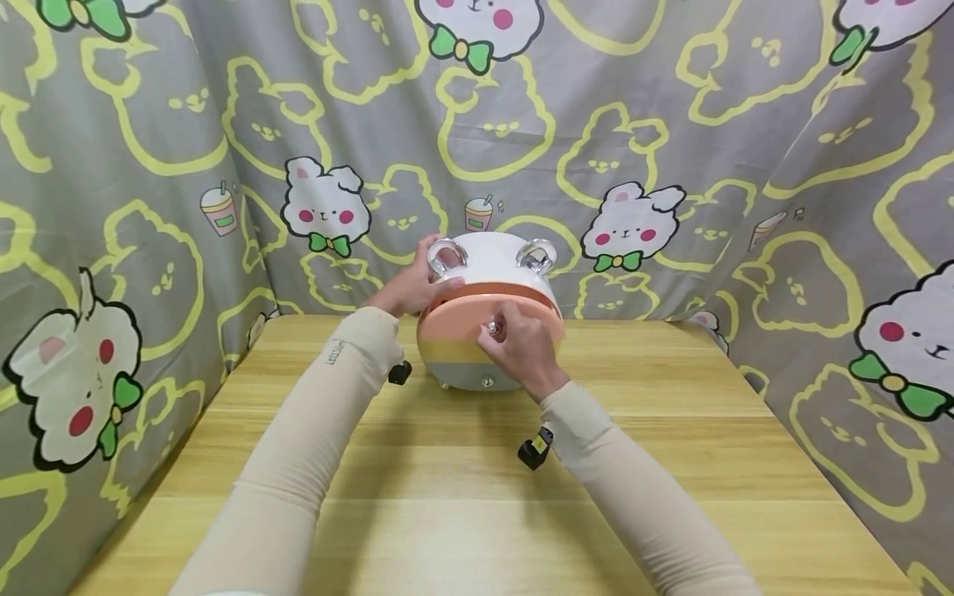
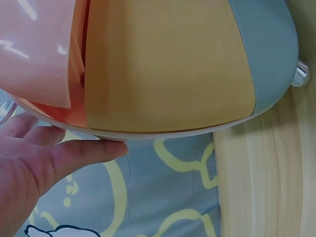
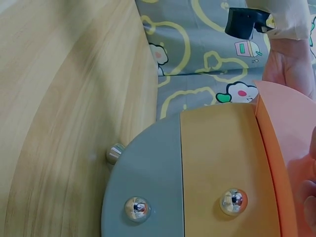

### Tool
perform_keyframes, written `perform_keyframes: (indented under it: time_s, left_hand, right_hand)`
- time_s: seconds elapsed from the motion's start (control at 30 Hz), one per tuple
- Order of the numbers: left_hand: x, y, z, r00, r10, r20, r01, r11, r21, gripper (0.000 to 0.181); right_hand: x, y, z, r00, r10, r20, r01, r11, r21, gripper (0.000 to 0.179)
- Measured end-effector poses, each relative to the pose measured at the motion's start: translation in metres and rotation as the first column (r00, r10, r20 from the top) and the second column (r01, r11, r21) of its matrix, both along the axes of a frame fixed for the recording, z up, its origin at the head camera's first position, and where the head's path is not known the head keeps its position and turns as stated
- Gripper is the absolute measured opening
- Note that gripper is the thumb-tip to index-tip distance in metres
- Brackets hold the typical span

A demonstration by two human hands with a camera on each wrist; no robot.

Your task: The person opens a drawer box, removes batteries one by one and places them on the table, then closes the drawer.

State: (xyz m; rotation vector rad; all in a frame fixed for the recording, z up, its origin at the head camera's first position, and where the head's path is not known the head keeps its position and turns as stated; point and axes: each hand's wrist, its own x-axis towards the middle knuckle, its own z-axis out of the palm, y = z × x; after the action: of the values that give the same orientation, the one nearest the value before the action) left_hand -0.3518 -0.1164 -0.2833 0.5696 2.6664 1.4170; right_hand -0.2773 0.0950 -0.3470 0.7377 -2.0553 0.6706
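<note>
A small rounded drawer box with a white top (image 1: 492, 258) and two clear ears stands on the table. Its front has a pink top drawer (image 1: 455, 319), a yellow middle drawer (image 2: 168, 69) and a grey-blue bottom drawer (image 3: 150, 173). The pink drawer sticks out past the other two. My right hand (image 1: 525, 343) pinches that drawer's shiny knob (image 1: 493, 329); only a few of its fingertips (image 3: 308, 192) enter the right wrist view. My left hand (image 1: 417, 280) grips the box's upper left side near the ear, thumb (image 2: 94, 152) lying along the side edge.
The box rests on short metallic feet (image 3: 115, 153) towards the back of the wooden table (image 1: 447, 513). A grey curtain (image 1: 402, 132) with cartoon prints hangs behind and on both sides. Black wrist cameras (image 1: 535, 449) sit under both wrists, and beige sleeves cover the arms.
</note>
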Motion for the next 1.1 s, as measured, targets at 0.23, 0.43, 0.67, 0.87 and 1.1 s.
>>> perform_keyframes:
  time_s: [0.23, 0.43, 0.67, 0.87, 1.1]
  left_hand:
    - [-0.002, 0.0, 0.0, 1.0, -0.028, -0.012, 0.028, 1.0, -0.007, 0.092]
    - [-0.001, 0.001, 0.001, 0.998, -0.065, 0.019, 0.064, 0.997, 0.052, 0.09]
    - [-0.001, -0.002, 0.0, 0.993, -0.106, 0.048, 0.101, 0.989, 0.109, 0.089]
    - [-0.002, -0.002, -0.002, 0.993, -0.101, 0.065, 0.094, 0.99, 0.109, 0.089]
    - [0.001, 0.0, 0.003, 0.99, -0.114, 0.086, 0.103, 0.988, 0.117, 0.088]
  right_hand:
    - [0.004, 0.001, 0.0, 1.0, 0.005, -0.016, -0.005, 1.0, 0.002, 0.021]
    - [0.009, 0.002, 0.0, 1.0, 0.008, -0.012, -0.008, 1.0, -0.003, 0.022]
    - [0.016, 0.001, -0.001, 1.0, 0.007, -0.005, -0.007, 1.0, -0.013, 0.021]
    - [0.021, 0.001, -0.002, 1.0, -0.01, -0.012, 0.01, 1.0, -0.004, 0.022]
    - [0.026, 0.003, -0.002, 1.0, -0.002, -0.02, 0.001, 1.0, -0.008, 0.024]
